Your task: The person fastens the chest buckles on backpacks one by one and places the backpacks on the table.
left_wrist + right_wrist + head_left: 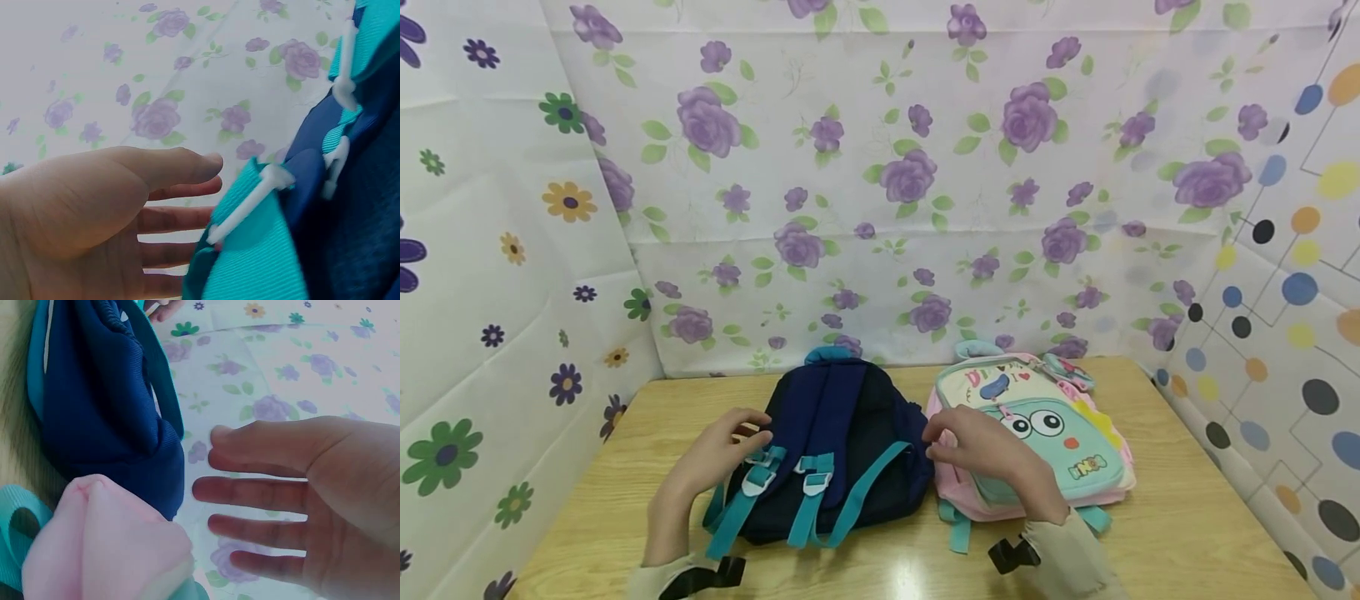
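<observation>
A dark blue backpack [880,467] lies on the table with its shoulder straps [831,408] facing up. Teal webbing [256,250] and white buckles [817,483] hang at the lower ends of those straps. My left hand [722,450] is at the backpack's left side, fingers loosely extended beside a buckle and holding nothing. Over the gap between the two bags is my right hand [981,442], its fingers spread and relaxed in the right wrist view, with nothing in them. Right of the blue one lies a pink and mint backpack [1075,425] with cartoon eyes, partly covered by my right hand.
The wooden table [1187,508] bears both bags. A floral cloth [850,167] hangs behind it, with patterned cloths at the left and right sides. A small round charm [1067,371] sits at the top of the pink and mint backpack.
</observation>
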The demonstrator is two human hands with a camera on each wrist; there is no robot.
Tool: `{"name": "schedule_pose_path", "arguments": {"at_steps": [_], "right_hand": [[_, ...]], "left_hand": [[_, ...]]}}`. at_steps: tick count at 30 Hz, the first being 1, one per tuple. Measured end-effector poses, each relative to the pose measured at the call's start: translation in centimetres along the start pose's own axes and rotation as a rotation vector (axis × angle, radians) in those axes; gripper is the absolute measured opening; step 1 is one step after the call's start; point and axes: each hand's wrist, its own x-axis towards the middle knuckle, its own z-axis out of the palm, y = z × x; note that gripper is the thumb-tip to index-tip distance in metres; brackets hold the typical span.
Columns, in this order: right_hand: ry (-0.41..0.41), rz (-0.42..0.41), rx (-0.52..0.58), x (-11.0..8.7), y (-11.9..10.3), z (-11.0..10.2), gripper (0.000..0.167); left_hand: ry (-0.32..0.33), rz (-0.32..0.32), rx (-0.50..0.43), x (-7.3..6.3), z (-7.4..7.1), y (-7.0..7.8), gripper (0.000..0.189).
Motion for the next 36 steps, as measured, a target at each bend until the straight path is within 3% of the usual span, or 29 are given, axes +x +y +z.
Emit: {"name": "schedule_pose_path", "arguments": {"at_steps": [6,16,27,36], "right_hand": [[0.060,-0.037,-0.023,0.5,-0.6,0.6,0.011],[0.121,-0.102,-0.058,1.6,-2.1,1.6,0.013],[0.115,-0.163,-0.067,3.7,-3.9,2.0,0.017],[0.097,-0.190,-0.086,5.5,-4.9,2.5,0.019]], "left_hand": [[0.081,0.012,0.002,-0.8,-1.2,-0.3,0.041],[0.163,0.042,0.034,-0.8,-1.4,-0.1,0.034],[0.002,0.015,-0.036,-0.9,-1.5,-0.3,0.034],[-0.017,0.012,-0.023,-0.9,-1.8,-0.7,0.033]]}}
